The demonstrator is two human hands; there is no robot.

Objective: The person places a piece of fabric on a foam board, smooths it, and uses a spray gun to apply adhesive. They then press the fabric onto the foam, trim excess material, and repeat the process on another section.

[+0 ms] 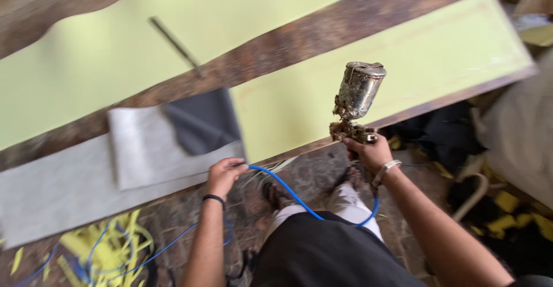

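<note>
A right hand (368, 151) grips a paint-caked spray gun (354, 105) upright at the near edge of a pale green board (403, 56), its metal cup at 12 o'clock from the fist. The left hand (223, 174), at 9 o'clock from the right, pinches the blue hose (288, 192) beside grey cloths (150, 148) on the desk (305, 33).

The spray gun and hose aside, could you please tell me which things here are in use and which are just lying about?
In use: spray gun in the right hand; blue hose in the left hand; pale green panels.

Lying about: grey cloths; thin rod; yellow scraps.
</note>
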